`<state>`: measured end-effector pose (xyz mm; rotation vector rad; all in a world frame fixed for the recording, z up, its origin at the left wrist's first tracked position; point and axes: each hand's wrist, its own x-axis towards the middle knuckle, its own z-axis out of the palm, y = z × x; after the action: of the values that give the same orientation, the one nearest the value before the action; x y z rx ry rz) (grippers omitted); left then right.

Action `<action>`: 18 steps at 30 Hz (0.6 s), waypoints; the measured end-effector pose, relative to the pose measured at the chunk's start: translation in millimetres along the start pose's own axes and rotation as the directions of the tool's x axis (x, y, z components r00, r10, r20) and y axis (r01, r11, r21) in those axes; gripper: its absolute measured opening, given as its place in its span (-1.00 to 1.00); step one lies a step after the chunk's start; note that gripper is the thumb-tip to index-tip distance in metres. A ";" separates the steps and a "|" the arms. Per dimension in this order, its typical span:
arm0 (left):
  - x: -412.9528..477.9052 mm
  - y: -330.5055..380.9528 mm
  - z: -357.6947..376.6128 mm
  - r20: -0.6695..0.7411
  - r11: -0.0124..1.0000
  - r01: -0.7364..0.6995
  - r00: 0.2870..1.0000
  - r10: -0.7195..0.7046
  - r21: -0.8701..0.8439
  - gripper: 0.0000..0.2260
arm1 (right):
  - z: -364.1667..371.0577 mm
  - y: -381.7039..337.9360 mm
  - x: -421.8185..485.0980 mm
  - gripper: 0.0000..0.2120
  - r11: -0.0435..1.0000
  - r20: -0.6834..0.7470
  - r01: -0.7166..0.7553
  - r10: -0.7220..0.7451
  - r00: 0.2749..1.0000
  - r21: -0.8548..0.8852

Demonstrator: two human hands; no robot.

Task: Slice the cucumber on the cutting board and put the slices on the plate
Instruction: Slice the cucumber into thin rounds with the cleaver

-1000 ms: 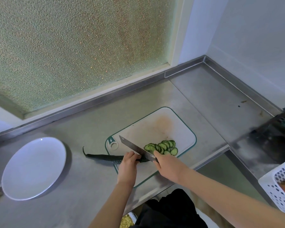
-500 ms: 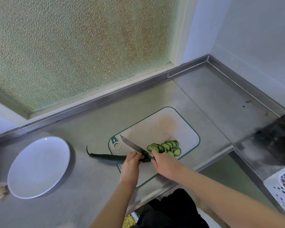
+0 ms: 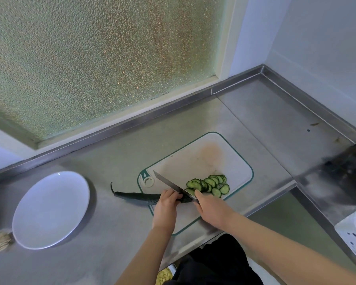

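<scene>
Left hand [image 3: 166, 204]: fingers curled over the cucumber [image 3: 140, 196], holding it down.
Right hand [image 3: 211, 208]: grips the knife [image 3: 171, 185], blade on the cucumber's cut end.
Cucumber: half on the cutting board [image 3: 195, 159], stalk end on the worktop [image 3: 115, 161].
Slices [image 3: 211, 184]: piled on the board beside the blade.
Plate [image 3: 51, 209]: white, well to the left.

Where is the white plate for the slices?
In the head view, the round white plate sits on the steel counter, far left, apart from the white cutting board and beyond the stem end of the dark green cucumber.
</scene>
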<state>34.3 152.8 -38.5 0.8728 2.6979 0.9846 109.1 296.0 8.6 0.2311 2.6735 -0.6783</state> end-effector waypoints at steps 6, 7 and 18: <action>0.9 -2.5 2.0 0.005 0.999 0.032 0.999 -0.032 0.007 -0.79 | -9.3 5.0 6.4 -0.77 0.998 0.000 0.012 -0.012 1.000 0.062; 0.9 -1.8 1.6 0.006 0.999 0.031 0.999 -0.031 0.010 -0.79 | -10.2 5.4 6.8 -0.78 0.997 -0.007 0.006 -0.006 1.000 0.071; -0.2 0.1 -0.9 0.016 0.999 0.051 0.999 -0.051 -0.004 -0.86 | -22.3 19.4 -2.5 -0.81 0.966 -0.117 -0.079 0.111 0.987 0.247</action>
<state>34.2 152.3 -37.7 0.8038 2.6896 0.9690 109.1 323.6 19.4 0.4809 2.6764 -0.9907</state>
